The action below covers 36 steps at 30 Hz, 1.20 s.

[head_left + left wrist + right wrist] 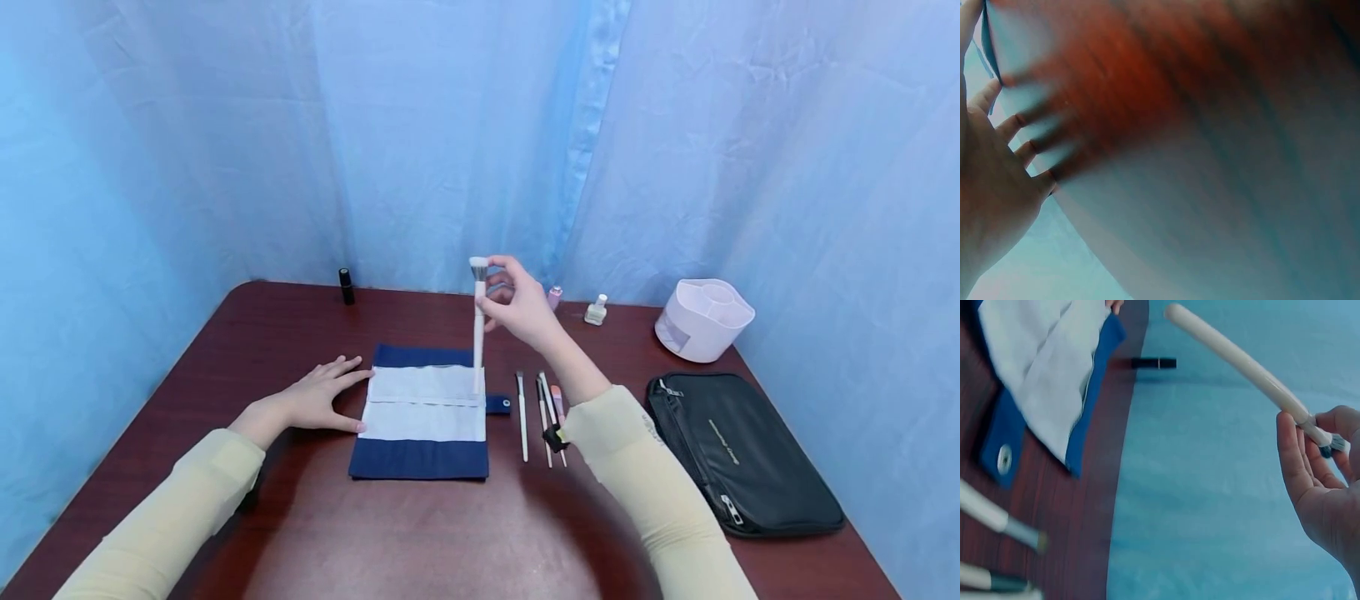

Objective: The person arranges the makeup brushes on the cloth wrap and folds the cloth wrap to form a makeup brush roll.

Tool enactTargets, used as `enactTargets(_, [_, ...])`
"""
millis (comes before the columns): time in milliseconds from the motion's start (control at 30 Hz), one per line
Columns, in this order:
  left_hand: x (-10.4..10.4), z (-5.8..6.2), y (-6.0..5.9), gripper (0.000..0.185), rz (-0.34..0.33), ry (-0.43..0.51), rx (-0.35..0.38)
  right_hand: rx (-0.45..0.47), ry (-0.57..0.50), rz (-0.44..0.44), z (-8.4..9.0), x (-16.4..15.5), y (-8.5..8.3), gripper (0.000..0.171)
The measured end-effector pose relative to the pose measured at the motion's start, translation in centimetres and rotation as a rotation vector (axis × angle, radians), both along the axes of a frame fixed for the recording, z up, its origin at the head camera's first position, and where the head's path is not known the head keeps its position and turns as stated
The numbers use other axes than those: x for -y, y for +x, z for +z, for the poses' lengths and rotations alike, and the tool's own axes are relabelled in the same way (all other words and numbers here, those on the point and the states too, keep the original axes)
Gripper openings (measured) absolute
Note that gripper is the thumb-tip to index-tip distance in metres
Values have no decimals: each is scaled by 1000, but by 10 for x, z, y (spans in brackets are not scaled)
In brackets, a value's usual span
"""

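Bare table [420, 542] up front; loose brushes [542, 412] & black pouch [738, 450] crowd the right.

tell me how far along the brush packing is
Early on, it seems. Done: the blue brush roll lies unrolled on the table, and no brush shows in its white pockets. In hand: the right hand holds a white brush upright over the roll by its bristle end, while the left hand lies flat at the roll's edge. Left: the thin brushes beside the roll.
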<state>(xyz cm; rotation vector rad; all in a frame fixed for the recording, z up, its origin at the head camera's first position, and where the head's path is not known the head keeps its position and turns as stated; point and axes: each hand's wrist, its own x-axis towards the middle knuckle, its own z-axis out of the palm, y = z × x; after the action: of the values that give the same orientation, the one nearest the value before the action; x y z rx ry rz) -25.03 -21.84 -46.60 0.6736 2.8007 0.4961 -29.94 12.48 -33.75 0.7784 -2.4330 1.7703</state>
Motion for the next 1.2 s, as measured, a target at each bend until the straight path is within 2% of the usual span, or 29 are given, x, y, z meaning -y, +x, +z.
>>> enactTargets(167, [0,0,2,96,-4,-2,-26,-9,-29,-1,-3,30,-4,57])
enactTargets(400, [1,3,5,96,15,-1,-12,-35,-80,-15,-12,68,-15,54])
enactTargets(600, [1,3,6,96,32,-13,7,-38,-82,2,-26,92,-22,53])
enactTargets(767, [0,3,4,97,35,-17,15,35,-136,25,-43,101,-26,52])
enactTargets(933, [-2,0,2,98,22,-28,13,105,-167,-27,-62,104,-30,50])
enactTargets(1200, [-2,-1,2,97,16,-16,6,105,-126,-34,-83,108,-36,51])
